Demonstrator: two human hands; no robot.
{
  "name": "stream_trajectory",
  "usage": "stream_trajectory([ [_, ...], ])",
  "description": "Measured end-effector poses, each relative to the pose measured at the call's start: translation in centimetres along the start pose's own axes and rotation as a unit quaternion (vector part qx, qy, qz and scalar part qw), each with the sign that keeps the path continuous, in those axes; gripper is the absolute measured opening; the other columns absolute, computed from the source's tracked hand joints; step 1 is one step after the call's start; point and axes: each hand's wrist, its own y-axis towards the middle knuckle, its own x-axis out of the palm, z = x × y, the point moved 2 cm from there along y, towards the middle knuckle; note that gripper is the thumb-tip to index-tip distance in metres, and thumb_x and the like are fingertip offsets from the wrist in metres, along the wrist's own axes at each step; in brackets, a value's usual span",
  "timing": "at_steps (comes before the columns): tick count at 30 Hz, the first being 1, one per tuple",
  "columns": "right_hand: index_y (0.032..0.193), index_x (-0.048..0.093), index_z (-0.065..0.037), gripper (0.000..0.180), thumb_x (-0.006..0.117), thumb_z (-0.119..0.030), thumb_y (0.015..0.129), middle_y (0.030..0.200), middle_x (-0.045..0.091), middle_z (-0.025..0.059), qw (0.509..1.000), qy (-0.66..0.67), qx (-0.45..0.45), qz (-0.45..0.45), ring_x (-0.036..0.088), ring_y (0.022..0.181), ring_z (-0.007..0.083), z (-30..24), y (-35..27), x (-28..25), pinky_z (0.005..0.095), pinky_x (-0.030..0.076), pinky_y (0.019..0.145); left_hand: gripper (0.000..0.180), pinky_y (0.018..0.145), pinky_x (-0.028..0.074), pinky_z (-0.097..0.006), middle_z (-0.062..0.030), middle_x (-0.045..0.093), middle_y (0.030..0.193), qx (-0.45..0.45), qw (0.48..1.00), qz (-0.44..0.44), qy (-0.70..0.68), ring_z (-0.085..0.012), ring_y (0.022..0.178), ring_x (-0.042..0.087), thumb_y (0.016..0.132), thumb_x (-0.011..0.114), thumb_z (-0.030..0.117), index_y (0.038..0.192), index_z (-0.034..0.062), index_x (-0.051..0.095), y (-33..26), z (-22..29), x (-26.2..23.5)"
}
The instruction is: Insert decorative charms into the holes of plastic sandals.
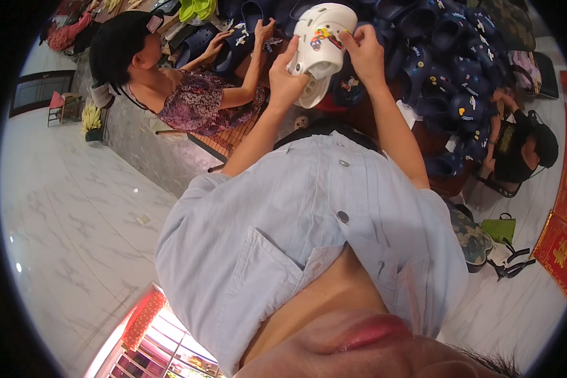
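Head view: gripping the white clog [311,24] in the left hand [286,83], curled partly around its side, thumb near the heel. Lying just right of that hand, long axis running outward past the fingers, toe farthest. Holding the right hand [365,53] opposite, fingers bent nearly to a pinch, colourful charms [322,39] just left of it. Cannot tell contact or any small item at the right fingertips; cannot see the clog's underside.

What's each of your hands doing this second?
Left hand: closed around a white clog.
Right hand: fingers bent beside the clog's colourful charms; whether it grips anything can't be told.
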Motion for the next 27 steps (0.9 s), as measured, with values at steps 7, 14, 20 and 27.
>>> stream_trajectory([
  [7,0.093,0.047,-0.004,0.028,0.059,-0.029,0.096,0.065,0.058,0.0108,0.995,0.095,-0.040,0.003,0.058,0.058,0.0227,1.3,0.3,1.5,0.0362,0.048,0.058,0.081,0.099,0.042,-0.027,-0.0138,0.058,0.130,-0.019,0.999,-0.044,0.015,-0.0175,0.114,0.057,0.068,0.066,-0.003,0.145,-0.0059,0.038,-0.4,-0.2,-0.6],
  [14,0.102,0.042,-0.006,0.018,0.056,-0.015,0.097,0.065,0.058,0.0043,0.968,0.241,-0.062,0.015,0.051,0.053,0.0090,2.4,-0.4,2.2,0.0261,0.041,0.049,0.085,0.096,0.044,-0.026,-0.0137,0.058,0.130,-0.056,0.993,-0.055,-0.085,-0.0160,0.112,0.059,0.065,0.061,-0.006,0.146,-0.0059,0.035,-0.5,0.8,-0.7],
  [20,0.106,0.035,-0.009,0.015,0.048,-0.006,0.099,0.064,0.041,0.0011,0.900,0.430,-0.069,0.024,0.039,0.050,0.0085,1.7,-0.5,2.5,0.0251,0.038,0.049,0.087,0.090,0.049,-0.030,-0.0132,0.061,0.124,-0.283,0.932,-0.069,-0.218,-0.0194,0.106,0.062,0.064,0.054,-0.009,0.148,-0.0027,0.032,-0.2,1.3,-1.2],
  [27,0.089,0.051,-0.007,0.011,0.054,-0.015,0.096,0.071,0.064,0.0121,0.999,-0.020,-0.027,-0.017,0.066,0.064,0.0295,5.8,-2.9,2.2,0.0394,0.048,0.055,0.087,0.092,0.048,-0.028,-0.0130,0.061,0.125,-0.115,0.968,-0.019,-0.222,-0.0180,0.106,0.062,0.063,0.054,-0.010,0.148,-0.0004,0.035,0.3,0.2,-0.8],
])
